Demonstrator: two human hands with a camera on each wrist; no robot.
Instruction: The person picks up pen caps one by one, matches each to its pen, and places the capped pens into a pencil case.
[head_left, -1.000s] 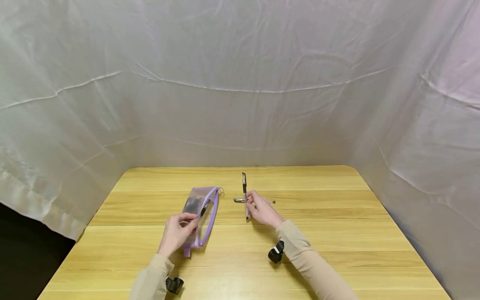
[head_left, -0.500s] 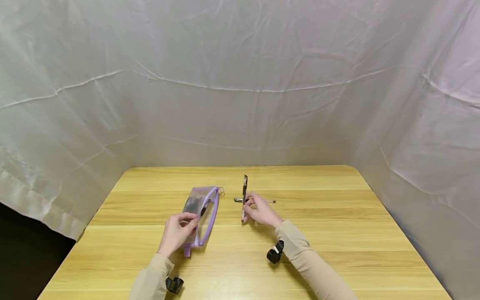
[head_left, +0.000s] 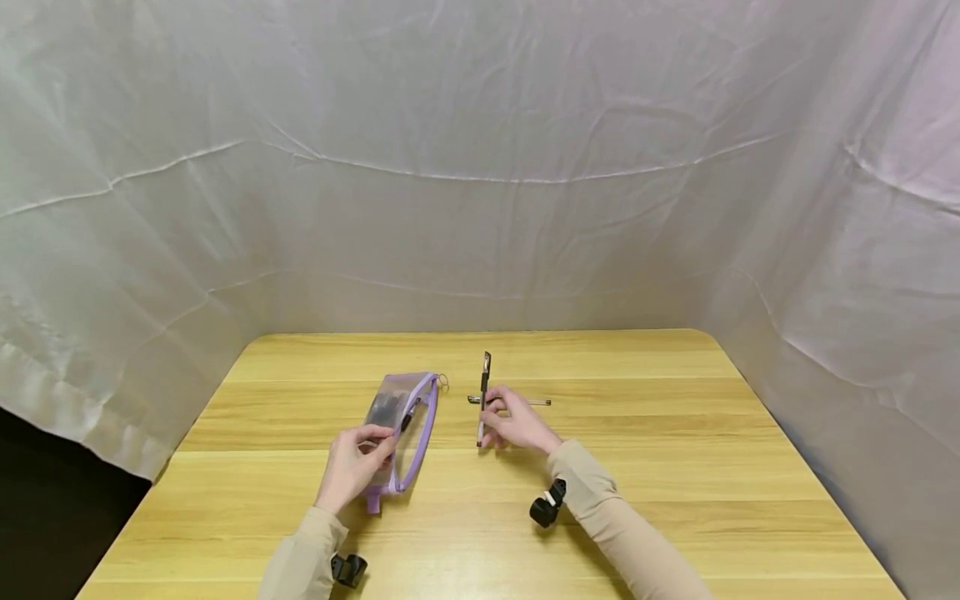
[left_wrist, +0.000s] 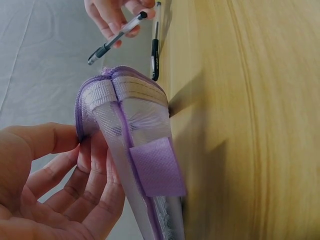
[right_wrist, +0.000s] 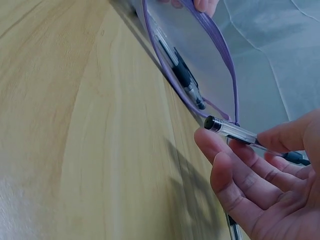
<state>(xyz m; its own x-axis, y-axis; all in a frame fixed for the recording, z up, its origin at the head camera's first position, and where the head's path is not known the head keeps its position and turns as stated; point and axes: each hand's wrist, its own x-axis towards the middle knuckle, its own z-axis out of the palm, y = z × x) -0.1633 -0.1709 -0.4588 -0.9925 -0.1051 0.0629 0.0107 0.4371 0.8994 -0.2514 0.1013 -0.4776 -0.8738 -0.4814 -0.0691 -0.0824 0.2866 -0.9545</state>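
Note:
My left hand (head_left: 357,465) pinches the edge of a purple mesh pencil pouch (left_wrist: 142,115), whose zipper mouth gapes toward the right. Inside the pouch lies a pen (right_wrist: 185,75) with a black grip, showing through the opening in the right wrist view. My right hand (head_left: 519,422) holds a clear-barrelled black pen (left_wrist: 117,39) between thumb and fingers, lifted over the table. Behind that hand another black pen (head_left: 540,402) lies sideways on the wood, its middle hidden by the fingers.
The wooden table (head_left: 675,467) has a grey cloth curtain (head_left: 480,233) around its back and sides. A metal ring (head_left: 443,382) hangs at the pouch's far end, and a purple fabric tab (left_wrist: 159,167) sticks out at its near end.
My right hand has shifted slightly left with the pen, whose lower end now tilts a little toward the pouch. My left hand and the pouch have stayed put.

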